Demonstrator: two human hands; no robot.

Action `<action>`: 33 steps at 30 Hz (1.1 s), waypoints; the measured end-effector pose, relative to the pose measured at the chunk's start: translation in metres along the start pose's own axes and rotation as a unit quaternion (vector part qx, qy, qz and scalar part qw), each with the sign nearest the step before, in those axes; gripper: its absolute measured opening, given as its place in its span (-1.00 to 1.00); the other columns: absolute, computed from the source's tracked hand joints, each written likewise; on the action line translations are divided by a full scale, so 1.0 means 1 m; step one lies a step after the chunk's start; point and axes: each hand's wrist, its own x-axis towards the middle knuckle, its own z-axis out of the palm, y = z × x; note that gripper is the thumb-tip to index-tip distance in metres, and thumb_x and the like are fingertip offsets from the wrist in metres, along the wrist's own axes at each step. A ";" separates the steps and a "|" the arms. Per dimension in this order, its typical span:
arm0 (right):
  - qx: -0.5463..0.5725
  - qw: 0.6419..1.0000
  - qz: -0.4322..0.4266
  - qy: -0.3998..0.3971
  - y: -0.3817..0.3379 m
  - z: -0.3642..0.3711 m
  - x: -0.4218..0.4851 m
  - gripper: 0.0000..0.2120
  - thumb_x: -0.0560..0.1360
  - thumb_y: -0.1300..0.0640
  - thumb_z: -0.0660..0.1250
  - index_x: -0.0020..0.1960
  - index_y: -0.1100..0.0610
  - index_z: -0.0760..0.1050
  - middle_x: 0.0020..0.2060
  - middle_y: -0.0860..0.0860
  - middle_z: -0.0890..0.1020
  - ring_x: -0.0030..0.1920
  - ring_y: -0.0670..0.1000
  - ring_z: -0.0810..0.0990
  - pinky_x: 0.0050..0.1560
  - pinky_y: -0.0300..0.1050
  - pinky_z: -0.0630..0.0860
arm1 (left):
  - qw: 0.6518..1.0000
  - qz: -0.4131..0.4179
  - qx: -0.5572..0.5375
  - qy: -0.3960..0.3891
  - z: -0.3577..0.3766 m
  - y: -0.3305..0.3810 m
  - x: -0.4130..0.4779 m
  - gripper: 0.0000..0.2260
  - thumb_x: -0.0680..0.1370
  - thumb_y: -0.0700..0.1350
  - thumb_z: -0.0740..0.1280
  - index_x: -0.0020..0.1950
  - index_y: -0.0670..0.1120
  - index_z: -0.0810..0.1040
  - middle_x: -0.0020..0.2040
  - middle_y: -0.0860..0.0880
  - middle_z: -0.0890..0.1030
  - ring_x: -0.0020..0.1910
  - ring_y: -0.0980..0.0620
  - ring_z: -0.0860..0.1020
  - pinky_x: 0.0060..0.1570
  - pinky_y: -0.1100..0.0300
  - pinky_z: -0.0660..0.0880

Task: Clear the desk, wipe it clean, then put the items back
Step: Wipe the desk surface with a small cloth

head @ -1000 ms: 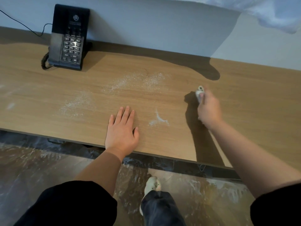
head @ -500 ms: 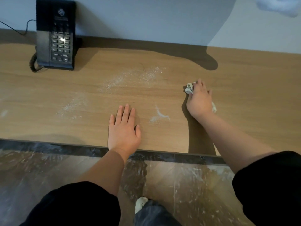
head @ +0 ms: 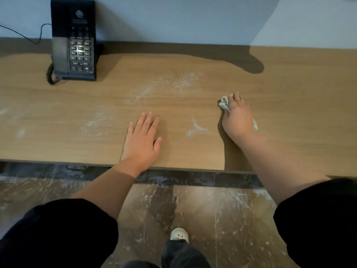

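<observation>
Since a moment before, the right hand (head: 238, 118) had barely shifted, still pressing a crumpled cloth (head: 224, 103) onto the desk (head: 289, 93), at three o'clock from the left hand (head: 142, 141), which lay flat, open and empty. White powder (head: 166, 84) lay at twelve o'clock from it.

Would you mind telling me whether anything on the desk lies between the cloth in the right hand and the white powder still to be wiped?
Nothing visible does. The right hand presses the cloth on bare desk; the nearest powder smear and larger powder patch lie to its left. The left hand and phone sit beyond them.
</observation>
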 end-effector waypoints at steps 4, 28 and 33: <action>0.044 0.999 0.002 -0.014 -0.024 0.002 -0.013 -0.53 0.58 0.29 0.09 0.49 0.24 0.22 0.51 0.18 0.18 0.53 0.12 0.11 0.52 0.00 -0.02 | 1.000 0.020 0.015 -0.007 0.007 -0.023 -0.007 -0.46 0.66 0.03 0.00 0.61 -0.05 -0.05 0.61 -0.05 -0.12 0.58 -0.02 -0.17 0.53 -0.05 -0.14; -0.032 0.975 0.217 0.026 -0.035 -0.003 -0.099 -0.45 0.58 0.25 0.11 0.55 0.17 0.06 0.55 0.07 0.07 0.55 0.10 0.00 0.50 0.26 -0.06 | 0.999 0.026 0.024 -0.001 0.010 -0.026 -0.008 -0.46 0.65 0.05 -0.04 0.62 0.01 -0.09 0.61 -0.04 -0.14 0.58 -0.01 -0.18 0.55 -0.06 -0.11; 0.001 0.986 0.166 0.006 -0.110 0.029 -0.104 -0.39 0.57 0.21 0.15 0.56 0.14 -0.01 0.56 0.07 0.01 0.55 0.11 -0.06 0.50 0.16 -0.17 | 0.999 0.027 0.023 0.003 0.010 -0.026 -0.008 -0.45 0.65 0.04 -0.03 0.61 0.00 -0.09 0.62 -0.04 -0.13 0.59 -0.02 -0.17 0.55 -0.07 -0.11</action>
